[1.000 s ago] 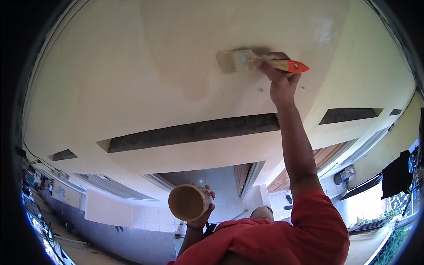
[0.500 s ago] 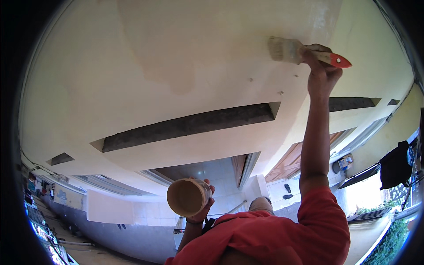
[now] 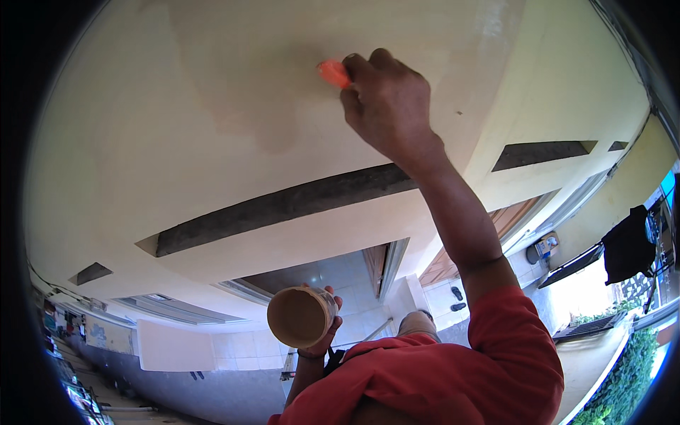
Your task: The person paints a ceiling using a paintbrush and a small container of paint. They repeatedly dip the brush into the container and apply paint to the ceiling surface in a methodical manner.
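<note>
My right hand (image 3: 388, 99) is raised against the pale wall (image 3: 127, 113), gripping a paintbrush (image 3: 333, 73) by its red-tipped handle; the bristles are hidden behind the hand. Faint darker, pinkish patches mark the wall around it. Lower down, my left hand (image 3: 327, 331) holds a round container (image 3: 294, 317), tilted open side to the camera, with beige coating inside. Below the brush, a long recessed slot (image 3: 276, 203) with dark grey inside cuts across the wall.
Below are a doorway (image 3: 326, 276), a wooden door (image 3: 439, 265) at the right, tiled floor (image 3: 443, 297) with sandals (image 3: 457, 301), and dark hanging cloth (image 3: 627, 244) at far right. Two smaller slots (image 3: 535, 152) sit right of the long one, another (image 3: 92, 273) at left. Cables run along the edges.
My right hand first went rightward with the brush, then swung left and turned, so the bristles are now hidden and the red handle end points left. My left hand stays about where it was.
</note>
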Demonstrator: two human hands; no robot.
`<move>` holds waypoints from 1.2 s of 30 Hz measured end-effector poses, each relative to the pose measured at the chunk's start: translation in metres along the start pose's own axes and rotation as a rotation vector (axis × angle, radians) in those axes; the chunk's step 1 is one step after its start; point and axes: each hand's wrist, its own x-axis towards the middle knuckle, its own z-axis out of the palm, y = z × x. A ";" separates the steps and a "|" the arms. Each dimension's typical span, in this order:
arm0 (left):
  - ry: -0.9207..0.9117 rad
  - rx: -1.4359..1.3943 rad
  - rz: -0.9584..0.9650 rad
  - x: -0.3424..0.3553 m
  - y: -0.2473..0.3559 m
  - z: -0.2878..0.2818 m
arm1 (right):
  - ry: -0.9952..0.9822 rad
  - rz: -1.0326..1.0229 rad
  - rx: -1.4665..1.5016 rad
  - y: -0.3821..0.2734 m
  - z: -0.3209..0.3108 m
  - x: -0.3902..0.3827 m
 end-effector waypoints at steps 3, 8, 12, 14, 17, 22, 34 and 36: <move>0.001 -0.015 -0.004 -0.002 0.004 0.003 | -0.060 0.124 0.580 -0.004 0.000 -0.007; 0.001 -0.032 -0.023 0.002 0.000 0.002 | 0.239 0.413 1.164 0.073 0.006 -0.030; 0.003 -0.016 -0.009 -0.003 0.001 0.007 | 0.550 0.348 0.801 0.128 -0.019 -0.051; -0.003 -0.006 0.006 -0.010 0.003 0.002 | 0.698 0.309 0.656 0.149 -0.038 -0.052; -0.015 -0.017 0.011 -0.012 0.004 -0.001 | 0.832 0.154 0.201 0.174 -0.063 -0.051; 0.007 -0.008 0.004 -0.012 0.003 0.002 | 0.559 -0.008 -0.117 0.107 -0.001 -0.030; 0.042 -0.059 0.004 -0.009 -0.006 0.015 | 0.570 -0.024 0.476 0.124 -0.039 0.001; 0.004 -0.053 -0.020 -0.014 0.000 0.003 | 0.686 -0.147 0.252 0.136 -0.053 0.018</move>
